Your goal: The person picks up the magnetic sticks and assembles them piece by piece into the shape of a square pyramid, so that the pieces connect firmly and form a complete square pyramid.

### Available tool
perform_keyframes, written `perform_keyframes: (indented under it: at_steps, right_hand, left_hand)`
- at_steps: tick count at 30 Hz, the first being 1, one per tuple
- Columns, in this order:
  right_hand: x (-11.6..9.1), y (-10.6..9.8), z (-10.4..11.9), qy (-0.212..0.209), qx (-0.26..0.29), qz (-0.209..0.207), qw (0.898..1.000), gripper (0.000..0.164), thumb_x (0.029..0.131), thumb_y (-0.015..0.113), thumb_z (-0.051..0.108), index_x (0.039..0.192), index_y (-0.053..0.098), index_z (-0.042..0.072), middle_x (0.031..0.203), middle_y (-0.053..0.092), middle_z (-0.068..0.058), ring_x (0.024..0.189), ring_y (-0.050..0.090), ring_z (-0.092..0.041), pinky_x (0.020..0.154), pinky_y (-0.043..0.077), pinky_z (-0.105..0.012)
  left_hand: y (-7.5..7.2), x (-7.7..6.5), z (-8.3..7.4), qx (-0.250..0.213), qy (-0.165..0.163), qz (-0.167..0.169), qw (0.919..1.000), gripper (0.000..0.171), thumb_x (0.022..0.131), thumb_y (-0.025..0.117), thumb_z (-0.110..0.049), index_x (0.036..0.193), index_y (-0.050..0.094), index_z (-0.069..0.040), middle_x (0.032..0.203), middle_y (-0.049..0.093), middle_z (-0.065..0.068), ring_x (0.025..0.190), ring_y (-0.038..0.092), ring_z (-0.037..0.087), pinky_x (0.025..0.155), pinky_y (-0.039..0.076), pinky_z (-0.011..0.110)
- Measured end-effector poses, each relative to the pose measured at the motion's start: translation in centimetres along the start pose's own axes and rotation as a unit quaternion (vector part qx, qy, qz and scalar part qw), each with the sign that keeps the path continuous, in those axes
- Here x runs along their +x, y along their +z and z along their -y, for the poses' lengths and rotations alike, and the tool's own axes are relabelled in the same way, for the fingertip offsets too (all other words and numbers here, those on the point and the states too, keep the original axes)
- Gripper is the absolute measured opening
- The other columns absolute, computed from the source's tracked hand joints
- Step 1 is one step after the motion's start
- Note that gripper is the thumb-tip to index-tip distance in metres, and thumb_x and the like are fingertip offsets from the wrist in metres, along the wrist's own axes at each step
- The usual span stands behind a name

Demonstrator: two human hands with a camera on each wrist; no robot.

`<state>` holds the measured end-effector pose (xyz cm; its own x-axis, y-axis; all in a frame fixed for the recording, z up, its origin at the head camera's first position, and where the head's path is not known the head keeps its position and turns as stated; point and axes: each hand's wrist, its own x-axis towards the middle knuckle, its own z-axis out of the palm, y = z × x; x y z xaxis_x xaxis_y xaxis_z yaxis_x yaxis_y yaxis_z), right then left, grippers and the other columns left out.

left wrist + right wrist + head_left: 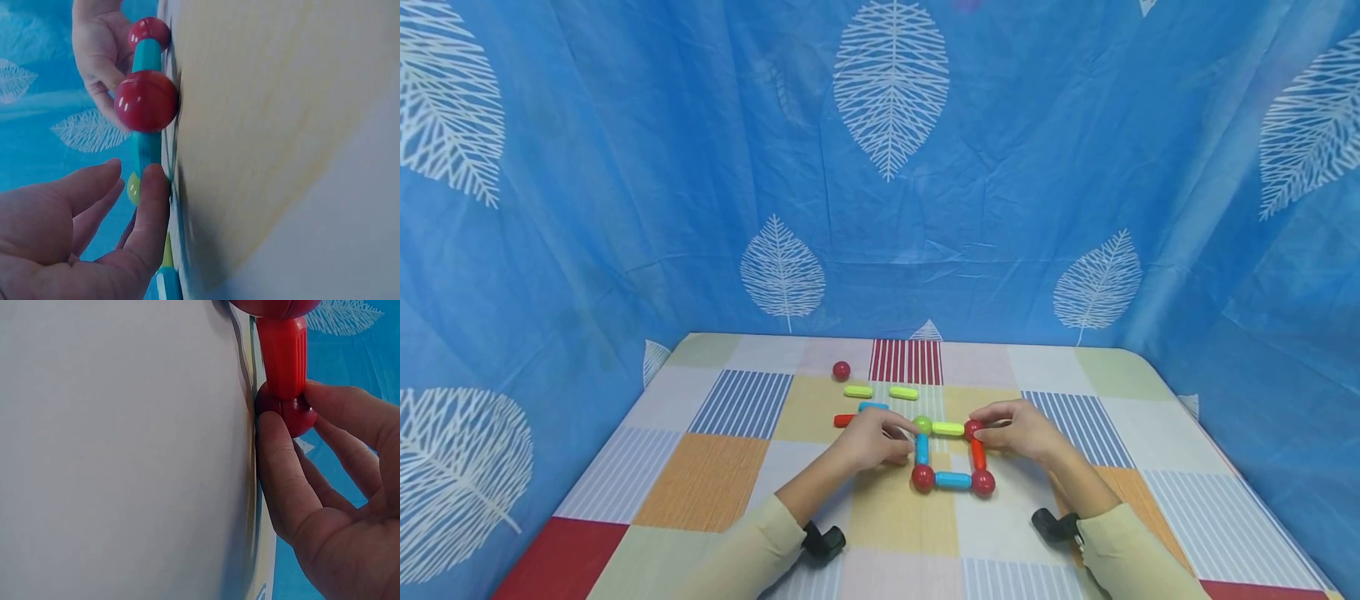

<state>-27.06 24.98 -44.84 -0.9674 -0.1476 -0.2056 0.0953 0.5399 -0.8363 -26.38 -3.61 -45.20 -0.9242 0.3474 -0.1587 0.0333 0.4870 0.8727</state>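
Observation:
Balls and short rods form a four-sided frame on the table. Its near corners are a red ball (923, 477) and another red ball (983, 483), joined by a blue rod (953, 481). My right hand (1019, 428) pinches the red ball (286, 412) at the far right corner, at the end of a red rod (284, 359). At the far left corner, my left hand (876, 437) has finger and thumb around the green ball (922, 425), with a fingertip overlapping the blue side rod (147, 150). A yellow-green rod (948, 429) makes the far side.
Beyond the frame lie a loose red ball (841, 371), a yellow-green rod (858, 392) and a second yellow-green rod (904, 393). A red rod (843, 421) and a blue rod (872, 407) lie by my left hand. A blue leaf-print curtain (985, 217) surrounds the table (895, 533).

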Motion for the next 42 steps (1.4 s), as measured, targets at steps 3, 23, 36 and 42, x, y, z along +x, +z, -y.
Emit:
perform_keyframes:
  at_steps: [3, 23, 36, 42]
  right_hand:
    - [0.0, 0.0, 0.1, 0.002, -0.001, 0.000, 1.000, 0.031, 0.087, 0.080, 0.012, 0.118, 0.076, 0.010, 0.117, 0.072, -0.008, 0.097, 0.065, -0.022, 0.082, 0.062, -0.033]
    - [-0.1, 0.0, 0.0, -0.009, 0.002, 0.002, 1.000, 0.031, 0.087, 0.080, 0.010, 0.118, 0.076, 0.009, 0.116, 0.073, -0.009, 0.098, 0.064, -0.022, 0.083, 0.062, -0.033]
    - [0.1, -0.1, -0.1, -0.010, 0.007, 0.014, 1.000, 0.030, 0.088, 0.079, 0.009, 0.119, 0.075, 0.009, 0.116, 0.072, -0.008, 0.097, 0.065, -0.022, 0.084, 0.062, -0.034]
    - [0.2, -0.2, -0.2, -0.016, 0.005, 0.017, 1.000, 0.030, 0.089, 0.078, 0.009, 0.119, 0.075, 0.008, 0.116, 0.073, -0.008, 0.097, 0.065, -0.022, 0.085, 0.062, -0.033]
  left_hand:
    - [-0.8, -0.1, 0.2, 0.013, 0.007, -0.008, 0.9999, 0.023, 0.089, 0.080, -0.017, 0.112, 0.080, -0.022, 0.099, 0.071, 0.002, 0.079, 0.069, 0.016, 0.069, 0.059, 0.031]
    - [-5.8, -0.5, 2.0, 0.066, 0.049, -0.071, 0.9941, 0.017, 0.092, 0.076, -0.012, 0.108, 0.080, -0.014, 0.101, 0.074, 0.001, 0.084, 0.063, 0.015, 0.071, 0.057, 0.027]
    - [-8.0, 0.1, 2.4, 0.127, 0.068, -0.079, 0.9864, 0.021, 0.089, 0.079, -0.009, 0.110, 0.079, -0.010, 0.097, 0.072, 0.002, 0.085, 0.061, 0.016, 0.077, 0.058, 0.030]
    - [-8.2, 0.6, 2.6, 0.164, 0.089, -0.052, 0.9810, 0.021, 0.087, 0.081, -0.007, 0.108, 0.079, -0.009, 0.101, 0.074, 0.004, 0.085, 0.061, 0.014, 0.075, 0.057, 0.029]
